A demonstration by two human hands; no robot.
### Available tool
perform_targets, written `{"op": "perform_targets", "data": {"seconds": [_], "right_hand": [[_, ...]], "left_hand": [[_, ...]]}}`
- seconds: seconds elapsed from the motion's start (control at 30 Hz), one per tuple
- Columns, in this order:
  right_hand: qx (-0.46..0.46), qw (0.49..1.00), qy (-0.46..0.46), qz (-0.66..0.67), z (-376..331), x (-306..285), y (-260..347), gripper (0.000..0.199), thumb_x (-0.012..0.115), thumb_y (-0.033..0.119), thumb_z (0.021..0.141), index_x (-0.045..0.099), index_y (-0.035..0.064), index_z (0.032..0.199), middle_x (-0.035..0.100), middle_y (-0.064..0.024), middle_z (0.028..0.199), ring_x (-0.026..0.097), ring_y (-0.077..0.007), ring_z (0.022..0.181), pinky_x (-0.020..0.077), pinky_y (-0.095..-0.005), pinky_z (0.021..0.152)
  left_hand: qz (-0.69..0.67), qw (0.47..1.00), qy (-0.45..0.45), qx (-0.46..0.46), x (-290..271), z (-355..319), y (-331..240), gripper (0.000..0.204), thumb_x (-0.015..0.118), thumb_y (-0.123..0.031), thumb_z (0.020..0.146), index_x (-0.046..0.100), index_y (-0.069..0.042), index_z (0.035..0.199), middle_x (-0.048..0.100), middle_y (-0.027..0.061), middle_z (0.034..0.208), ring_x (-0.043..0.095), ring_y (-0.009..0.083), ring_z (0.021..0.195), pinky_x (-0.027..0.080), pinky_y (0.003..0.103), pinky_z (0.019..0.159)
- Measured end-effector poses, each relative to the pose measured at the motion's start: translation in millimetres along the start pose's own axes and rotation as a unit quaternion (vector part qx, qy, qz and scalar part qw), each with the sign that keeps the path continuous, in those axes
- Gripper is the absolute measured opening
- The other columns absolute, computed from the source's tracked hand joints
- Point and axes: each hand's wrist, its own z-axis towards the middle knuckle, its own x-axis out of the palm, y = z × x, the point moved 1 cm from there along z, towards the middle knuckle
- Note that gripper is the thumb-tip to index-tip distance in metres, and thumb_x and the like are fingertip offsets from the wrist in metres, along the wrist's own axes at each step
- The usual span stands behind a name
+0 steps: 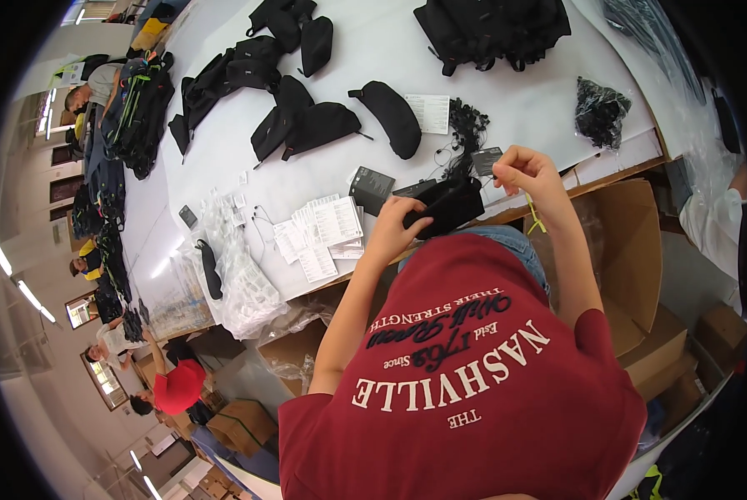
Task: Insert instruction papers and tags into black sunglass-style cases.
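Note:
My left hand (pixel 397 227) is closed on the edge of a small black pouch (pixel 450 207) at the table's near edge. In a pinch of thumb and fingers, my right hand (pixel 528 173) holds a small black card tag (pixel 487 161) just above and right of the pouch. A bunch of black tag strings (pixel 468 125) lies beyond the pouch. Black tags (pixel 372 188) are left of it, by my left hand. Further left, white printed slips (pixel 322 233) lie in a fanned stack. One black pouch (pixel 390 117) rests partly over a white printed sheet (pixel 428 112).
More black pouches (pixel 282 117) are spread over the white table (pixel 323 171), with a pile (pixel 494 32) at the far side. A clear plastic bag (pixel 238 287) sits at left, a bag of black pieces (pixel 602 112) at right. Cardboard boxes (pixel 627 250) stand below right. Other people work at far left.

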Motion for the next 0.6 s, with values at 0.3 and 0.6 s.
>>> {"op": "perform_targets", "data": {"seconds": [0.3,0.6], "right_hand": [[-0.012,0.999,-0.040,-0.034,-3,-17,4,0.016,0.065,0.016,0.084,0.058,0.0057,0.075,0.057,0.0003,0.066,0.048,-0.0037,0.061,0.0359,-0.0179,0.058],[-0.093,0.920,-0.145,-0.353,-11,-7,16,0.013,0.068,0.018,0.078,0.060,0.0067,0.077,0.059,-0.0022,0.079,0.052,-0.0130,0.073,0.0393,-0.0257,0.064]], "left_hand": [[-0.094,0.988,-0.011,-0.118,24,-9,1,0.023,0.069,-0.015,0.077,0.059,0.000,0.092,0.062,0.0146,0.083,0.060,0.0299,0.077,0.046,0.033,0.069],[0.012,0.994,-0.093,-0.055,14,-9,-25,0.019,0.069,-0.012,0.075,0.063,-0.003,0.090,0.061,0.0109,0.083,0.059,0.0266,0.078,0.045,0.034,0.070]]}}
